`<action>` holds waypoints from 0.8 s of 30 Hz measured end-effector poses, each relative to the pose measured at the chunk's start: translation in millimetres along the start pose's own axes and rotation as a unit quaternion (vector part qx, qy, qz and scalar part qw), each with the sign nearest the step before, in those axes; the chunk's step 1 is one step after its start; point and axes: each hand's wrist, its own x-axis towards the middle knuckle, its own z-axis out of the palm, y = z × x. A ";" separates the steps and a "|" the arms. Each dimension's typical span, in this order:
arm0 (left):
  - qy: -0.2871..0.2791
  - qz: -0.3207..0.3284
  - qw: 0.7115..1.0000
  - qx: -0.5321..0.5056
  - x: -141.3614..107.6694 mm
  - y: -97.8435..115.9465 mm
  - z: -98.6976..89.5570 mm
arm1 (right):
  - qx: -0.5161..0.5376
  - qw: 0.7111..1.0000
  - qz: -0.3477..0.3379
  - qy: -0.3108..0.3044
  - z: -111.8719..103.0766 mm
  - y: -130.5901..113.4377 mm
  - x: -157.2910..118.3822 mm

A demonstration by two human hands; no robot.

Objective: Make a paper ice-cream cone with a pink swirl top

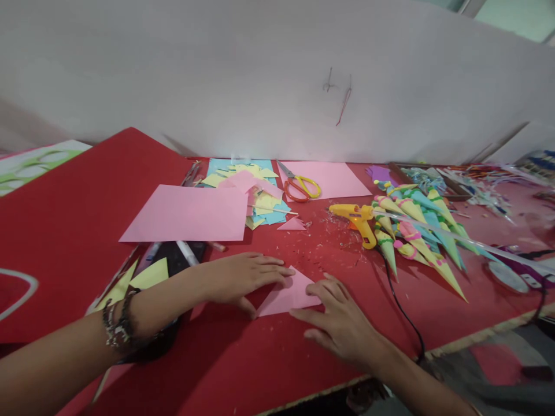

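A small pink paper triangle (289, 293) lies flat on the red tabletop between my hands. My left hand (243, 278) rests palm down with fingers stretched out, its fingertips on the upper left edge of the triangle. My right hand (336, 315) has its fingers apart and slightly bent, with the fingertips touching the triangle's right side. Just beyond lies a smaller pink paper scrap (292, 223). A large pink sheet (191, 214) lies behind my left forearm.
A yellow glue gun (354, 219) with a long clear stick and black cord (401, 309) lies to the right, beside several paper cones (427, 248). Scissors (303, 188) lie on another pink sheet (338, 176). Cut paper pieces (264, 202) are piled left of them. The white wall (260, 81) bounds the back.
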 end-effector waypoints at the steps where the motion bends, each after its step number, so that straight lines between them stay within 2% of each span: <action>1: -0.004 -0.001 1.000 0.000 0.0 0.3 -0.4 | 0.005 1.000 0.010 0.009 -0.7 2.6 -3.5; 9: -0.010 -0.009 1.000 -0.001 0.2 3.5 -4.4 | 0.031 0.993 0.106 0.028 -13.3 20.0 -28.7; 15: -0.016 -0.005 1.000 -0.005 -0.5 2.3 -4.5 | 0.020 0.989 0.145 0.021 -19.9 29.2 -40.1; 21: -0.020 -0.014 1.000 -0.004 -0.2 3.3 -4.3 | 0.016 0.989 0.135 0.067 -14.7 21.9 -22.1; 24: -0.021 -0.018 1.000 -0.007 -0.6 3.4 -4.4 | 0.068 0.992 0.109 -0.009 -13.6 17.2 -5.1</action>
